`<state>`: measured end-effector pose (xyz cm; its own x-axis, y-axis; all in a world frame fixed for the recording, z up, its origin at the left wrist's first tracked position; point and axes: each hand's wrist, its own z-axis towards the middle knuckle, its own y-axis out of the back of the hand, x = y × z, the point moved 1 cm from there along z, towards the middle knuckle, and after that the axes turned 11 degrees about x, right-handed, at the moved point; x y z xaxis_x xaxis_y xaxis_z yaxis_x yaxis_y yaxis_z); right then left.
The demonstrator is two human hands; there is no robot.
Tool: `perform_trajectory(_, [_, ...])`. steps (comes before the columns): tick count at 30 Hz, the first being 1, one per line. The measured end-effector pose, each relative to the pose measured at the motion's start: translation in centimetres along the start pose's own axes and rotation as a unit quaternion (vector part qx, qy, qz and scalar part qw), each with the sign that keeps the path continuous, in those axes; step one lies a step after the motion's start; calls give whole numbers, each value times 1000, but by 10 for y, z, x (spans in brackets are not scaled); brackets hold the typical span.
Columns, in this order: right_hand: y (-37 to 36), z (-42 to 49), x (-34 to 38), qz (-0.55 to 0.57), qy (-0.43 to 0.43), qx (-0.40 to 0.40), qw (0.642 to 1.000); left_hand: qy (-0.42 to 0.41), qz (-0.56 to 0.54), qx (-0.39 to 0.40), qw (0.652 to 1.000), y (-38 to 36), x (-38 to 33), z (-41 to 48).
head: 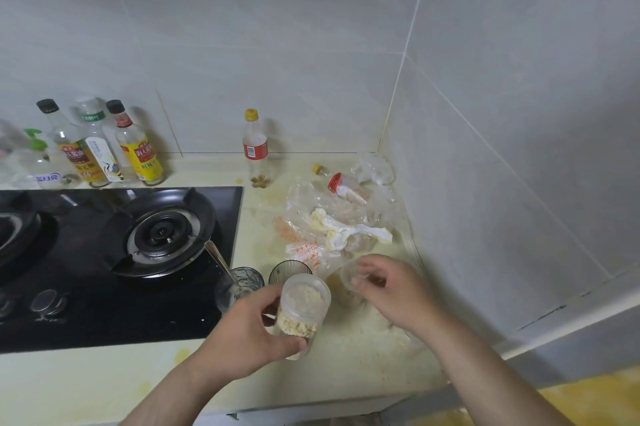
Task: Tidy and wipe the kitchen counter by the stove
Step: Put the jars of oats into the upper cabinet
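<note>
My left hand (247,332) grips a clear plastic jar (302,307) with pale yellowish pieces inside, lifted and tilted over the pale counter (346,366) right of the stove. My right hand (391,294) hovers over a small clear cup (348,275), fingers curled at its rim; whether it pinches the cup is unclear. Behind lie crumpled plastic bags (322,217) with a twisted white tissue (346,229) and a tipped small bottle with a red label (341,184).
A black gas stove (114,252) fills the left. Two dark glasses stand at its corner, one (239,287) with a spoon (216,257), one (287,273) behind the jar. Sauce bottles (138,148) line the back wall. A yellow-capped bottle (255,148) stands alone.
</note>
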<state>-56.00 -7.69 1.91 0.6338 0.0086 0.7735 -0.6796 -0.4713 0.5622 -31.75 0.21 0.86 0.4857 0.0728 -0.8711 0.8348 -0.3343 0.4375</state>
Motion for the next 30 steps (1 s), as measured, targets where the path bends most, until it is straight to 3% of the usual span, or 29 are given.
perform_trajectory(5, [-2, 33, -22, -257, -2, 2, 966, 0, 4, -12, 1000, 4, 1, -6])
perform_trajectory(11, [-14, 55, -34, -275, -60, 63, 958, 22, -8, -41, 999, 11, 8, -13])
perform_trajectory(16, [-17, 60, -35, -303, -59, 44, 950, 33, -22, -51, 998, 17, 8, -15])
perform_trajectory(21, [-17, 60, -35, -229, -45, 38, 972, 31, -35, -59, 997, 22, 5, -16])
perform_trajectory(25, [-14, 51, -23, -84, -16, -20, 996, 21, -45, -69, 996, 28, -1, -17])
perform_trajectory(30, [2, 33, 11, 20, 54, -93, 994, 11, -68, -87, 994, 36, -11, -18])
